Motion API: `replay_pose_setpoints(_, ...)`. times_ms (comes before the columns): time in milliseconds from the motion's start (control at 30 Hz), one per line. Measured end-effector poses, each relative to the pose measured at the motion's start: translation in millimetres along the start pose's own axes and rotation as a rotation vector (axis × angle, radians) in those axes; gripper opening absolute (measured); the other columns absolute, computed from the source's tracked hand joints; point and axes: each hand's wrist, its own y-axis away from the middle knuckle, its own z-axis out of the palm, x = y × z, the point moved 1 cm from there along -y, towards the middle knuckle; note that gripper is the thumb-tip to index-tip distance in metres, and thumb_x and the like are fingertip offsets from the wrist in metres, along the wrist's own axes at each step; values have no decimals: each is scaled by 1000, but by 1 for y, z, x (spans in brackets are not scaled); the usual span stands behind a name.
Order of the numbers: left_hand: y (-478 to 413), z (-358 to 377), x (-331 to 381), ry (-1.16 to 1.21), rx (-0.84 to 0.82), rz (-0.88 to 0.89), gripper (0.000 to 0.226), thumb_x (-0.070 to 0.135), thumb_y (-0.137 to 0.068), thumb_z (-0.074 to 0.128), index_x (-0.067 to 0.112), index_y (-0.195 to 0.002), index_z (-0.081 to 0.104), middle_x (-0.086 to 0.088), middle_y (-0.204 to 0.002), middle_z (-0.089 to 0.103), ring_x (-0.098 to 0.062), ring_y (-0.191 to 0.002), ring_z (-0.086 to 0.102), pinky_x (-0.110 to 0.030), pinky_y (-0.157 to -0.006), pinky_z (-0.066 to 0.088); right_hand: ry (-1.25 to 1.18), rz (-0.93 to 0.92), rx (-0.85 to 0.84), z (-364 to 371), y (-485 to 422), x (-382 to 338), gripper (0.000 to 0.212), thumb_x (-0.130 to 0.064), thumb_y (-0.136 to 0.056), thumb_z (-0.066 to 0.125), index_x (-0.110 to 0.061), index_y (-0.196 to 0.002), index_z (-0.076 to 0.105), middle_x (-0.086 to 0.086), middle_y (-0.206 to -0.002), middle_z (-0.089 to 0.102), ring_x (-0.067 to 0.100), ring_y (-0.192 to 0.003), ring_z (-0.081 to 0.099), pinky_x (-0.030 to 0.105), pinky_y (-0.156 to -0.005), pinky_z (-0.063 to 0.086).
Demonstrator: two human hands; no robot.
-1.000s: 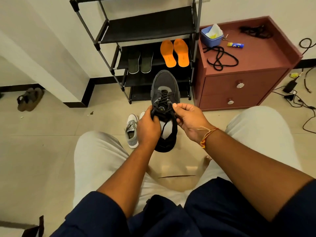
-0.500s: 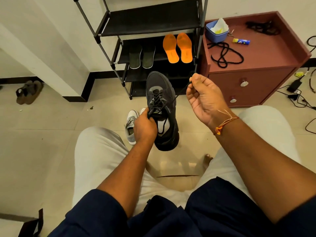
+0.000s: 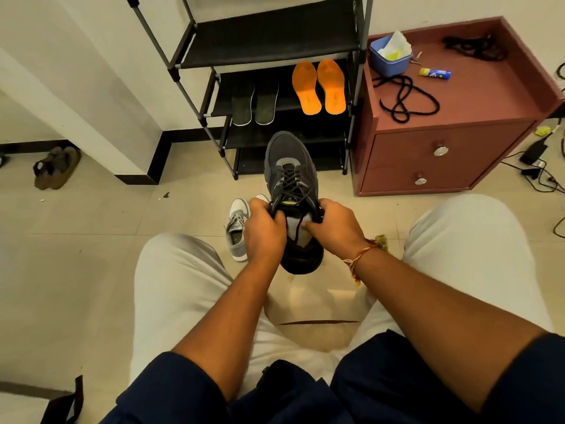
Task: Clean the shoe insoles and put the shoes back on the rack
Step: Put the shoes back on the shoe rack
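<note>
A dark grey sneaker point(image 3: 290, 169) with black laces is held up between my knees, toe pointing toward the black shoe rack point(image 3: 275, 41). My left hand point(image 3: 264, 231) grips the left side of its collar. My right hand point(image 3: 331, 229) grips the right side, fingers by the opening where a pale insole shows. On the rack's middle shelf lie two orange insoles point(image 3: 318, 87) and two dark insoles point(image 3: 255, 102). A grey and white sneaker point(image 3: 237, 231) lies on the floor just left of my hands.
A maroon cabinet point(image 3: 443, 148) stands right of the rack, carrying a blue tub point(image 3: 389, 61), black laces point(image 3: 403, 99) and a small tube point(image 3: 434, 74). Cables and a charger point(image 3: 535, 151) lie at far right. Brown sandals point(image 3: 56, 168) sit at far left.
My right hand, which had pulled a lace up and out to the right, has come back down onto the shoe's collar. The shoe now sits a little lower.
</note>
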Motion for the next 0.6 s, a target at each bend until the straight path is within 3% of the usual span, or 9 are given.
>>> replay_pose_setpoints(100,1,-2,0,67,-45,96,27,34,-96,65,19,-97,43,5,-81,57,-19,-77,61,-39,-67,54,135,6,90,-3,-6,-1,25,-16,-89,60,-17,-113,67,12,-101,70,35,-92,64,30,-69,47)
replay_pose_setpoints(200,0,-5,1,121,-76,141,34,37,-93,71,19,-91,41,9,-76,54,-6,-66,52,-27,-59,45,132,9,107,-6,-9,-4,26,-16,-90,58,-19,-115,67,12,-101,69,35,-92,63,33,-71,50)
replay_pose_setpoints(367,1,-7,4,140,-93,168,29,37,-93,70,22,-86,47,9,-72,56,-4,-65,55,-22,-57,44,164,-2,129,-9,-15,-2,27,-18,-93,57,-19,-117,67,13,-103,69,36,-95,63,33,-72,48)
replay_pose_setpoints(500,-4,-6,0,157,-85,197,23,36,-94,70,23,-82,55,1,-75,67,-18,-72,67,-41,-66,58,178,24,126,-12,-20,2,24,-19,-93,56,-18,-115,67,12,-102,68,36,-93,63,31,-69,46)
replay_pose_setpoints(600,-6,-8,0,217,-42,204,20,33,-96,68,18,-83,64,-1,-79,72,-20,-74,70,-46,-72,61,195,45,118,-14,-23,5,24,-19,-93,57,-17,-114,67,13,-101,68,36,-92,63,34,-71,51)
